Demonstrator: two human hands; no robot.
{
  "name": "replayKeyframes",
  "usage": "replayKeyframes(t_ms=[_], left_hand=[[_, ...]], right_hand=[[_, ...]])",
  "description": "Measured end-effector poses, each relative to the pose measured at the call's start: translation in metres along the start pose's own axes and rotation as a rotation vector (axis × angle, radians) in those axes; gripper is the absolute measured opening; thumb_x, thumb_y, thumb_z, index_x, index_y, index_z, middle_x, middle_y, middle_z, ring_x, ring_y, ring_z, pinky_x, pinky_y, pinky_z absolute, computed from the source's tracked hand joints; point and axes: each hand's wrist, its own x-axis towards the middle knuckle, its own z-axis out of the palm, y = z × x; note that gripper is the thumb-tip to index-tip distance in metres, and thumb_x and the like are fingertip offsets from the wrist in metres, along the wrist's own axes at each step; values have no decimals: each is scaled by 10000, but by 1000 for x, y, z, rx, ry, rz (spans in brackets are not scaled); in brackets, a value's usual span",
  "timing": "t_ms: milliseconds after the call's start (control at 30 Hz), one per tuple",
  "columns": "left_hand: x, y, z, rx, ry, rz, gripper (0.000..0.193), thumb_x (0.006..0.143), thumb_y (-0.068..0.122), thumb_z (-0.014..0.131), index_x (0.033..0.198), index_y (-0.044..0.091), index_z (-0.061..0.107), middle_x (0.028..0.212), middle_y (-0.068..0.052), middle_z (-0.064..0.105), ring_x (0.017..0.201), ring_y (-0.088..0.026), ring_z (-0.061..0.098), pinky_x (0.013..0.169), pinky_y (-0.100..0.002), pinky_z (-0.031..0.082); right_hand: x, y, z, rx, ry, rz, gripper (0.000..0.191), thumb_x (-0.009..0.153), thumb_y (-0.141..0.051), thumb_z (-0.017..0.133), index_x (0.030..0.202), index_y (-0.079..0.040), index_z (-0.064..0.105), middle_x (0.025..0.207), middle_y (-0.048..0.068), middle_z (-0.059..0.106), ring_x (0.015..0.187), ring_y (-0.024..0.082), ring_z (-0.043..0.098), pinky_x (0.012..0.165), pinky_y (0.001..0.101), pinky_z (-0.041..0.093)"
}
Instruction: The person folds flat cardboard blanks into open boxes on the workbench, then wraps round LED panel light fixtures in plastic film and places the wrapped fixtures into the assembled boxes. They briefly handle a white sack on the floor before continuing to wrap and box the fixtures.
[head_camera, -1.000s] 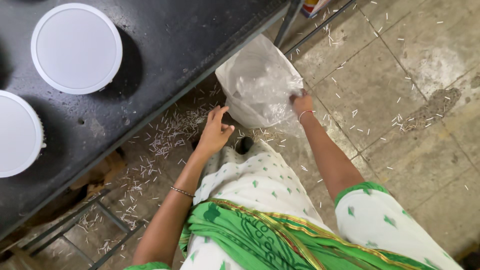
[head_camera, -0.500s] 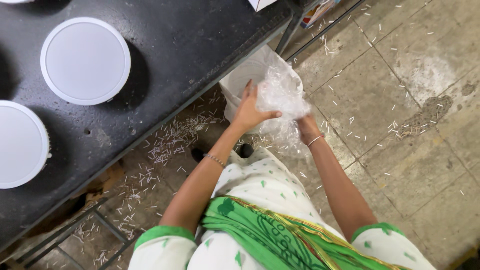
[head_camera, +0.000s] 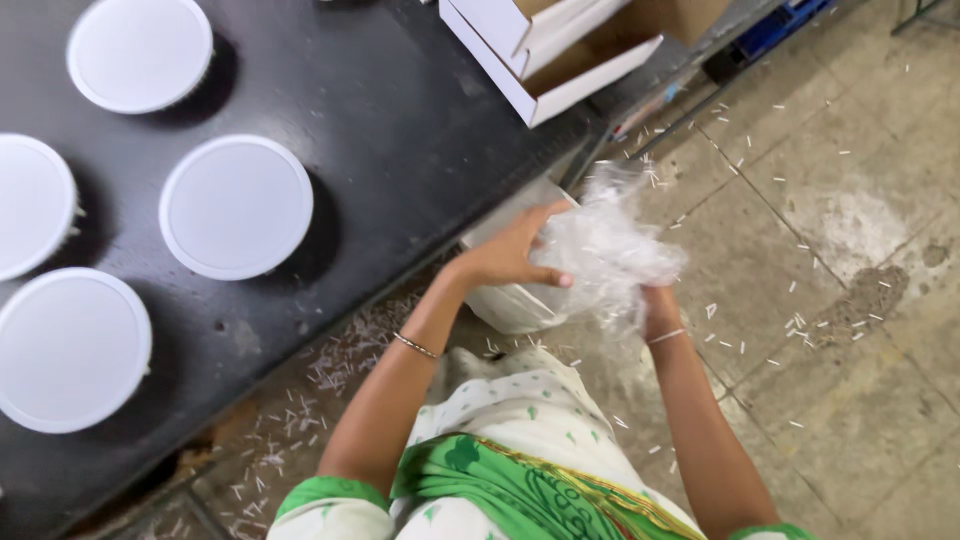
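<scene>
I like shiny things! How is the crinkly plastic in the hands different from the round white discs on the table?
The plastic bag is clear and crumpled; each round white disc is solid and smooth. The left hand and right hand hold the bag up; the discs lie flat on the black table, untouched. Both look pale.

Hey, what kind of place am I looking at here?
Probably a small workshop or packing area: identical round white discs laid out on a black worktable, open cardboard boxes, and a concrete floor littered with white scraps.
</scene>
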Motion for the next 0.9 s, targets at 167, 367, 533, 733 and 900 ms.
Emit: replayKeyframes(t_ms=[167,367,533,733,900], left_hand=[[51,8,-79,415,185,-90,730,824,256,809,1469,106,501,1489,-99,542,1331,-292,549,1091,-395,481],[107,-45,-99,1001,173,387,541,790,138,735,1295,36,570,1190,-101,631,1193,-296,573,1086,-421,453],[75,-64,-98,883,-43,338,382,828,89,647,1206,56,599,1074,-101,656,1118,-296,587,973,-415,460],[-19,-44,-99,882,-71,326,442,814,23,598,1254,-9,576,1104,-116,649,1129,-284,582,1004,-425,481],[-54,-38,-124,828,65,128,434,813,-20,602,1245,-2,631,1118,-162,690,1086,-314,633,964,-447,491]], right_hand=[[2,-7,-2,97,53,-89,470,992,-200,604,1425,-21,570,1326,76,654,1169,190,636,1005,368,528],[-18,5,-2,168,164,-156,483,1006,-208,578,1449,-18,548,1345,82,638,1195,204,625,1025,382,526],[-25,9,9,222,224,-208,495,1018,-214,556,1470,-16,530,1361,86,626,1216,216,617,1042,393,525],[-28,7,16,268,297,-301,508,1032,-222,530,1495,-14,508,1380,92,610,1241,230,606,1063,407,523],[24,-23,-1,212,403,-508,505,1008,-183,510,1480,-5,511,1317,74,636,1207,220,625,1044,414,551]])
